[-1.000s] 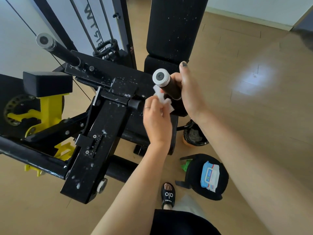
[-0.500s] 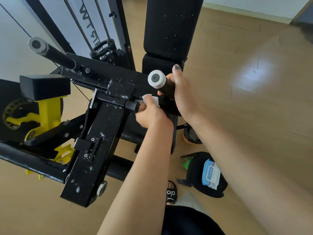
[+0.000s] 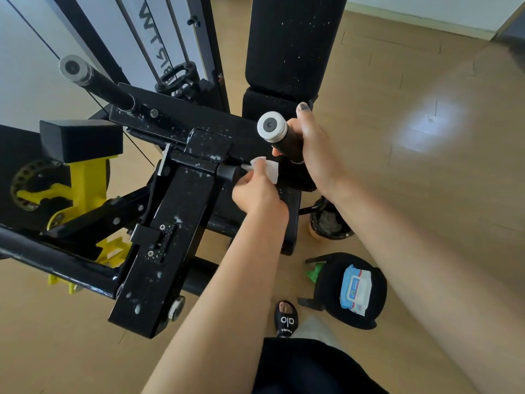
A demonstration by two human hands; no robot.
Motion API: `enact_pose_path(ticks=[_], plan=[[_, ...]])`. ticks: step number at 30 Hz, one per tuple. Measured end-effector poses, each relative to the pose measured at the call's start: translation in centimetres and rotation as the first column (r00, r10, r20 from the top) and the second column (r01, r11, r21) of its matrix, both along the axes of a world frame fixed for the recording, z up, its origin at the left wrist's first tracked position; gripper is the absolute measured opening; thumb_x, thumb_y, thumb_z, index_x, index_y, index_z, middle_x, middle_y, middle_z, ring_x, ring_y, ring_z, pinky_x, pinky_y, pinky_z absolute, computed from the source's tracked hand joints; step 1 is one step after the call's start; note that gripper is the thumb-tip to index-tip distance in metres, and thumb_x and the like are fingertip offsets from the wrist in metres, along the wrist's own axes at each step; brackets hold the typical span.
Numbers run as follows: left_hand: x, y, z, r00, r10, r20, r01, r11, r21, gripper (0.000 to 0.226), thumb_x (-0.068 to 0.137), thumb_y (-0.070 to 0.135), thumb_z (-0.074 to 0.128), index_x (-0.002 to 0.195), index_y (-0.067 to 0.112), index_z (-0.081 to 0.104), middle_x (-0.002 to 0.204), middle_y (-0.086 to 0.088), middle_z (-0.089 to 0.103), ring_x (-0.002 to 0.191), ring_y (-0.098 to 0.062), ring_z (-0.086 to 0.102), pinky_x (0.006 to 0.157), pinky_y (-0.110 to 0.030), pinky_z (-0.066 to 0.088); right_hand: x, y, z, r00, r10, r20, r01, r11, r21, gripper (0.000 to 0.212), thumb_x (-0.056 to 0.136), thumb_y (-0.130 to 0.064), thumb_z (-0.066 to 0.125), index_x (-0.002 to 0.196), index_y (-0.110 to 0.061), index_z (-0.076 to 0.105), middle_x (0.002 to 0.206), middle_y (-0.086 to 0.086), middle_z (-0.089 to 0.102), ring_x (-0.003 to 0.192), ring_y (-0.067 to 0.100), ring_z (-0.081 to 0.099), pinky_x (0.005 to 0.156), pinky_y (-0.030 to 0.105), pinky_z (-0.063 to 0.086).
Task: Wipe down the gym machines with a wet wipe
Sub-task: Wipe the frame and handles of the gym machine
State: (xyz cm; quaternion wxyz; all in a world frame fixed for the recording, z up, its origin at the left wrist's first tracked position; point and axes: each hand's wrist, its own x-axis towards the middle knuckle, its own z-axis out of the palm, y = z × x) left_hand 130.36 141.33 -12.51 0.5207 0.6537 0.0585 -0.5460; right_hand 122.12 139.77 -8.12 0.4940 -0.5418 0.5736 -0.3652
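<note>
Wipe (image 3: 268, 169) pinched in left hand (image 3: 257, 191), pressed against black bar stub (image 3: 227, 172) at frame (image 3: 181, 211) joint. Right hand (image 3: 315, 155) clenched around handle (image 3: 284, 139) just below its white end cap (image 3: 272, 127), thumb raised; both grips engaged, hands close together, wipe between them. Wipe pack (image 3: 355, 290) lying on black stool (image 3: 377, 314) on floor (image 3: 426, 194), near sandalled foot (image 3: 286, 318).
</note>
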Motion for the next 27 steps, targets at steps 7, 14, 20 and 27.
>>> enact_pose_path(ticks=[7, 14, 20, 27], plan=[[-4.3, 3.0, -0.9, 0.967, -0.251, -0.052, 0.252, 0.967, 0.025, 0.012, 0.09, 0.021, 0.074, 0.082, 0.013, 0.07, 0.089, -0.005, 0.074, 0.089, -0.022, 0.07, 0.081, -0.034, 0.057, 0.4, 0.1, -0.2, 0.999, -0.041, -0.022, 0.041, 0.999, -0.015, 0.072, 0.111, -0.043, 0.017, 0.086, 0.008, 0.061, 0.068, -0.005, 0.065, 0.065, 0.0, 0.056, 0.076, 0.024, 0.04], [1.9, -0.1, -0.8, 0.993, -0.096, 0.067, 0.101, 0.992, -0.075, 0.022, 0.095, 0.031, 0.068, 0.102, 0.011, 0.064, 0.095, -0.007, 0.062, 0.087, -0.022, 0.057, 0.077, -0.036, 0.049, 0.8, 0.4, -0.1, 0.996, -0.087, -0.017, 0.087, 0.996, -0.014, 0.071, 0.111, -0.043, 0.019, 0.082, 0.006, 0.062, 0.066, -0.005, 0.064, 0.064, 0.003, 0.056, 0.074, 0.026, 0.042], [0.1, 0.2, -0.5, 0.997, 0.039, 0.061, -0.034, 0.997, -0.07, 0.022, 0.096, 0.033, 0.06, 0.093, 0.015, 0.072, 0.088, 0.0, 0.071, 0.089, -0.021, 0.068, 0.088, -0.037, 0.056, 1.0, 0.4, -0.3, 0.995, -0.103, -0.008, 0.103, 0.994, -0.026, 0.069, 0.111, -0.042, 0.02, 0.084, 0.006, 0.061, 0.066, -0.005, 0.063, 0.066, 0.004, 0.056, 0.076, 0.023, 0.044], [-1.5, 3.2, -3.5, 0.959, -0.283, -0.026, 0.283, 0.959, -0.007, 0.04, 0.096, 0.031, 0.064, 0.058, 0.02, 0.06, 0.064, 0.001, 0.056, 0.063, -0.015, 0.05, 0.067, -0.028, 0.043, 1.6, 0.3, -1.0, 0.983, -0.181, 0.021, 0.182, 0.982, -0.052, 0.064, 0.111, -0.04, 0.023, 0.083, 0.002, 0.061, 0.069, -0.002, 0.065, 0.066, 0.002, 0.057, 0.072, 0.02, 0.041]])
